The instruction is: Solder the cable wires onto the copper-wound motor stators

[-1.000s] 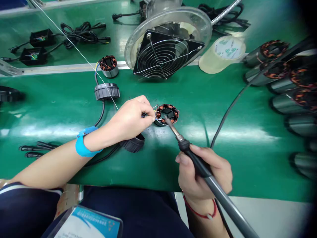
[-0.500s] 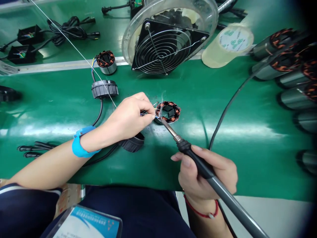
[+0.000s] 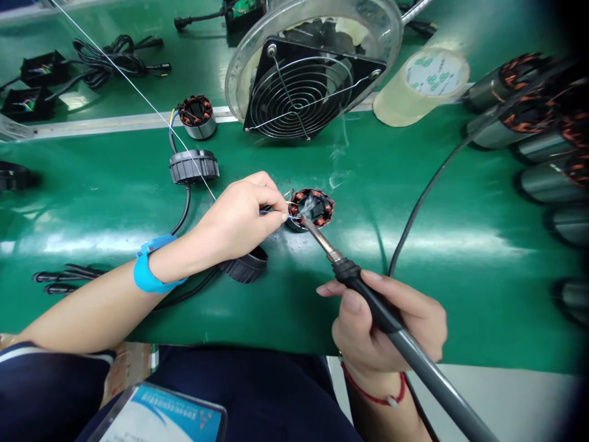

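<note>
My right hand is wrapped round a soldering iron, whose tip meets the left rim of a copper-wound motor stator. Pale smoke rises from that spot. Fingertips of my left hand pinch thin blue and yellow wires at the same rim. A thin white strand, which looks like solder wire, runs down from the upper left to behind my left hand. Below the left hand lies a black ribbed cap with a cable. My fingers hide part of the wires.
A fan with a wire grille stands behind the stator, beside a tape roll. Another stator is wired to a ribbed cap at left. Several stators line the right side. The iron's black cord arcs across the green mat.
The soldering iron and my right hand have shifted slightly to the right. Smoke has drifted up towards the fan. My left hand stays in place on the wires.
</note>
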Demonstrator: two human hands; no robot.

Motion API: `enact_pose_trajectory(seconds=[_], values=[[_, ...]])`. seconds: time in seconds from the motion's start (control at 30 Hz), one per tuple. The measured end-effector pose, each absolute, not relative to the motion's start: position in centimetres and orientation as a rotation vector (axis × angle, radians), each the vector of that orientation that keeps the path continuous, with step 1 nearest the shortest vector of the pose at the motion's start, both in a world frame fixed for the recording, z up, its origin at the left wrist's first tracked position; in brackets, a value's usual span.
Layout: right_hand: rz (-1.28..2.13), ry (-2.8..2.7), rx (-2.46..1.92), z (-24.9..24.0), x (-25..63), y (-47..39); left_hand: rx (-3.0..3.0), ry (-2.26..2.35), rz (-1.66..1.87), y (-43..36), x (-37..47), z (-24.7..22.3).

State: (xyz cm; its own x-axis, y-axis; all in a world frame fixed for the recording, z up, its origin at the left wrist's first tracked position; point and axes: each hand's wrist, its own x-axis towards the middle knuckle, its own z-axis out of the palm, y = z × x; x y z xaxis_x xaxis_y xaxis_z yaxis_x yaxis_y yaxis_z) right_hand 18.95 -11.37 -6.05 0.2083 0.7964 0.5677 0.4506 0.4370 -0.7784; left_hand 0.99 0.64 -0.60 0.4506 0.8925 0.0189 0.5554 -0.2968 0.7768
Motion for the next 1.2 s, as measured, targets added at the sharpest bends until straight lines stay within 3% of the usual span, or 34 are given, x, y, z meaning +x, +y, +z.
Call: enact_pose_trajectory(seconds=[0.4,0.63,0.83,1.2], values=[[0.393,-1.394,-1.158,-5.8,19.0,-11.1,1.978,1.211,0.595,0.8,1.0,-0.4],[0.659,-1.380,-1.240,-3.8,19.5,-9.2,1.967,1.205,0.580,0.8,0.8,-0.6],[0.654,-1.729,-1.339,-1.5,20.8,-5.2,1.961,1.199,0.577,0.9,0.7,-0.6],[0.448,-1.817,-1.240,-5.2,18.6,-3.7,1.954,1.150,0.570,0.7,0.7,-0.4]])
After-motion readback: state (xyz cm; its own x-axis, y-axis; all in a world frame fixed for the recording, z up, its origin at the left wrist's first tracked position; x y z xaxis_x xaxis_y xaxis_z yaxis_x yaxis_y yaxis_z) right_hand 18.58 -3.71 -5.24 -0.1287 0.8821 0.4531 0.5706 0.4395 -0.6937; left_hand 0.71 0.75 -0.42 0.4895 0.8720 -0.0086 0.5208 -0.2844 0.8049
